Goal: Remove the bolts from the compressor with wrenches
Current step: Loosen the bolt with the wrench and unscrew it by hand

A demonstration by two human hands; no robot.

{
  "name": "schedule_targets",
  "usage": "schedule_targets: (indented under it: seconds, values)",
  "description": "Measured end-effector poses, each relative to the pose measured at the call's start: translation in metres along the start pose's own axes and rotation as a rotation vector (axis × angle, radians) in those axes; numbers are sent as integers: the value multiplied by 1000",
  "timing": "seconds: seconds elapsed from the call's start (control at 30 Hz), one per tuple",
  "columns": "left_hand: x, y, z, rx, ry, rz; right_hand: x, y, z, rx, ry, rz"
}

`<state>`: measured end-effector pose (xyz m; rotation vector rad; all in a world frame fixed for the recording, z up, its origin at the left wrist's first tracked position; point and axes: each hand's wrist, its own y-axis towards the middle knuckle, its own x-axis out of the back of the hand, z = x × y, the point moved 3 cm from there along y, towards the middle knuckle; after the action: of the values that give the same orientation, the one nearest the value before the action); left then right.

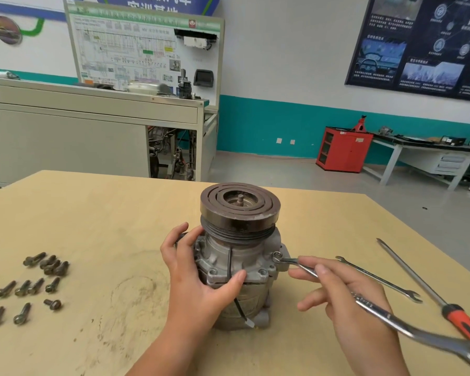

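Step in hand: slackening a bolt on the right-hand ear of the compressor housing. At the far left of the tabletop [114, 218], a group of bolts [27, 289] is laid out in loose rows, well apart from the work; from this, the task is judged to be well advanced. The compressor [223, 256] stands upright near the middle of the tabletop, pulley [239, 210] uppermost. It is steadied by the left hand [198, 280], whose fingers [175, 234] are wrapped round the left side of the housing while the thumb is pressed across the near flange. Two bosses on that flange appear empty, though this cannot be confirmed. On the right-hand ear, the ring end of a wrench [391, 317] is seated; the bolt head inside the ring cannot be made out. The shank runs down and to the right through the right hand [347, 305], where it is held lightly between the thumb and fingers [312, 261], just beside the ring end rather than out toward the free end. For the next move, the ring is to be kept square on the head, the housing braced against rotation, and the shank swung anticlockwise; a grip further out would give more leverage if the bolt is tight. A second wrench [379, 279] and a screwdriver [432, 294] lie unused further right.
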<state>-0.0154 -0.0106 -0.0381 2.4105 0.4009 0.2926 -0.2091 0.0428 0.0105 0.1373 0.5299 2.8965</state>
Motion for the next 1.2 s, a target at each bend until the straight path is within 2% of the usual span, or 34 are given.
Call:
schedule_targets:
  seconds: [0.1, 0.2, 0.3, 0.43, 0.5, 0.57, 0.7, 0.83, 0.93, 1.07, 1.2]
  values:
    - [-1, 0, -1, -1, 1, 2, 12, 33, -9, -217, 143, 74]
    - [0, 0, -2, -3, 0, 2, 12, 70, -19, -453, 303, 225]
    - [0, 1, -2, 7, -2, 5, 5, 85, -24, -471, 406, 314]
    - [0, 1, -3, -8, 2, -3, 9, 71, -24, -341, 713, 126]
    - [-1, 1, -3, -12, 11, -3, 16, 48, -24, -185, 663, 33]
    - [-1, 1, -2, -17, 14, -3, 17, 27, -26, -74, 465, -36]
    - [-1, 1, -1, -18, 11, -3, 2, 1, -25, -18, 145, -45]
    - [-1, 1, -2, -19, 10, -3, -4, -3, -16, -1, 106, -65]
    - [-1, 1, -2, -20, 13, -5, 5, 22, -12, -114, 123, -15]
    - [-1, 0, -1, -19, 9, -11, 9, 75, -23, -470, 297, 176]
    - [-1, 0, -2, -5, -12, -8, -5, 89, -35, -527, 504, 223]
